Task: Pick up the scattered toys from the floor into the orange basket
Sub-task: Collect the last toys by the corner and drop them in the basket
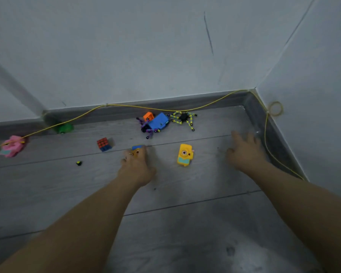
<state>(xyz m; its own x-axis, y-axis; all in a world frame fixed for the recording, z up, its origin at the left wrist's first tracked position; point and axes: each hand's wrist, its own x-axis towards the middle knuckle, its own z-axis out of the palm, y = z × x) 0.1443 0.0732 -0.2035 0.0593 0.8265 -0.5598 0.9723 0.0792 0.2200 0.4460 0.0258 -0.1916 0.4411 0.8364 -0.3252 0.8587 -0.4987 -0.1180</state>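
Observation:
My left hand (pixel 135 166) is closed around a small yellow and blue toy (pixel 137 148) on the grey floor. My right hand (pixel 244 152) hovers open over bare floor, right of a yellow toy camera (pixel 184 154). Farther back lie a colour cube (pixel 104 144), a blue toy (pixel 158 121) with an orange block (pixel 148 116), a purple chain spinner (pixel 146 128) and a yellow-black chain spinner (pixel 183 118). A green toy (pixel 64 128) and a pink toy (pixel 13 146) lie at the left. No orange basket is in view.
A yellow cord (pixel 126 106) runs along the grey skirting board and down the right wall, ending in a loop (pixel 276 108). A tiny black and yellow piece (pixel 79 163) lies on the floor. White walls meet in a corner at the right.

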